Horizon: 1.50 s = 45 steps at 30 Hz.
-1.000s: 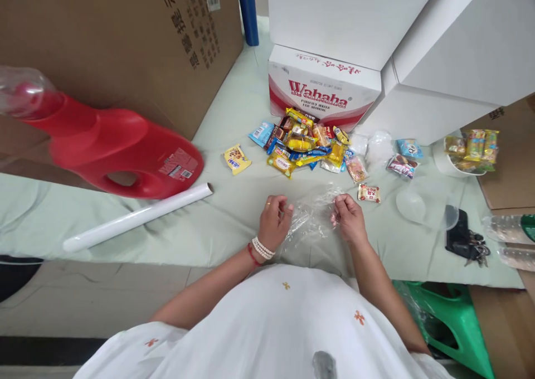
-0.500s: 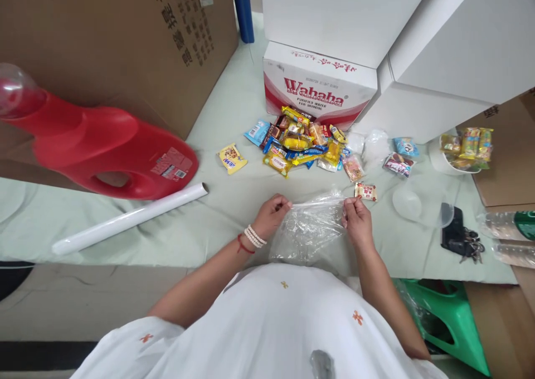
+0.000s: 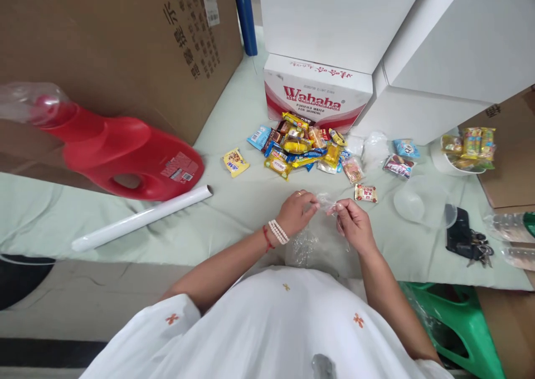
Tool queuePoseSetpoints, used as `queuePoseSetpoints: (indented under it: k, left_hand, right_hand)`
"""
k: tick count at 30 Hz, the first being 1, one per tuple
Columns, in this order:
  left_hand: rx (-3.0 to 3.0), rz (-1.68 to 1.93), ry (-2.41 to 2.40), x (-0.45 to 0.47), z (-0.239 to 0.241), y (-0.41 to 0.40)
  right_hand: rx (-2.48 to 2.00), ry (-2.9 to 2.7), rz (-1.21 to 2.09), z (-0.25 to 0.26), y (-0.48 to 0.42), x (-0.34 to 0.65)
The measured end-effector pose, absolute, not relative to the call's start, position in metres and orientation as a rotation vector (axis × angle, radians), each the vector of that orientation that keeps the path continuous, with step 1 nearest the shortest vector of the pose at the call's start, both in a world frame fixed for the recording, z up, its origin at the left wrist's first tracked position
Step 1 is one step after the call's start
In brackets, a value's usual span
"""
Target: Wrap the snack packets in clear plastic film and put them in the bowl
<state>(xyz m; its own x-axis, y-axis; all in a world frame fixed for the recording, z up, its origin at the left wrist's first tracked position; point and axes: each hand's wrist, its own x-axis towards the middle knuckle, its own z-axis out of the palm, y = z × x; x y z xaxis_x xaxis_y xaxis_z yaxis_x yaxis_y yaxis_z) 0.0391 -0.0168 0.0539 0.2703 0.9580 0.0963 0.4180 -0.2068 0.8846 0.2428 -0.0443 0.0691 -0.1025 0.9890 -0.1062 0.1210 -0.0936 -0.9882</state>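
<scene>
Here, from my remote seat, I look down on two bare hands meeting over a pale green sheet. The left hand, with a bead bracelet at the wrist, has its fingers drawn together and pinched on the top edge of a clear plastic bag. The right hand nips the same edge between thumb and forefinger, its other fingers loosely curled. The two hands are close together, almost touching. The bag hangs crumpled below them, just in front of the person's white top, and its lower part rests on the sheet.

As far as I can judge, the bag is empty, though the film is so clear and creased that I cannot be sure. I cannot tell whether its mouth is open or pressed shut.

The goods lie outside the bag. A heap of wrapped snacks sits beyond the hands, against a red and white carton. One red packet lies alone, just beside the right hand. A yellow packet lies apart to the left, and a white bowl far right holds more packets.

So my reading is that the handling is at an early stage: bag in grip, nothing in it.

A red jug lies on its side at left, with a white roll in front of it. A bunch of keys rests at right.
</scene>
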Motion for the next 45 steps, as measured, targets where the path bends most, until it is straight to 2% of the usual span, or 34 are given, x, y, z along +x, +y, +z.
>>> queuePoseSetpoints:
  k: [6,13,17,22,25,30,35,45]
  left_hand:
    - [1.199,0.991,1.057,0.033,0.036,-0.007]
    - [0.641,1.009,1.062,0.020,0.033,-0.013]
    - [0.705,1.039,1.263,0.031,0.030,-0.025]
    - [0.944,0.861,1.383,0.045,0.023,-0.026]
    - [0.879,0.802,1.264,0.044,0.021,-0.014]
    - [0.534,0.954,0.922,0.028,0.030,-0.010]
    - [0.305,0.868,0.589,0.014,0.041,-0.018]
    - [0.337,0.956,0.751,-0.001,0.027,-0.002]
  right_hand:
    - [-1.446,-1.253,1.119,0.067,-0.049,0.261]
    - [-1.420,-1.062,1.282,0.056,-0.050,0.250]
    - [-1.389,-1.005,1.328,0.060,-0.049,0.233]
    - [-1.341,-1.056,1.346,0.064,-0.049,0.230]
    - [-1.355,-1.052,1.310,0.063,-0.050,0.239]
    - [-1.392,-1.024,1.244,0.055,-0.055,0.253]
    - [-1.439,-1.026,1.231,0.049,-0.061,0.257]
    - [-1.432,-1.011,1.204,0.047,-0.066,0.269]
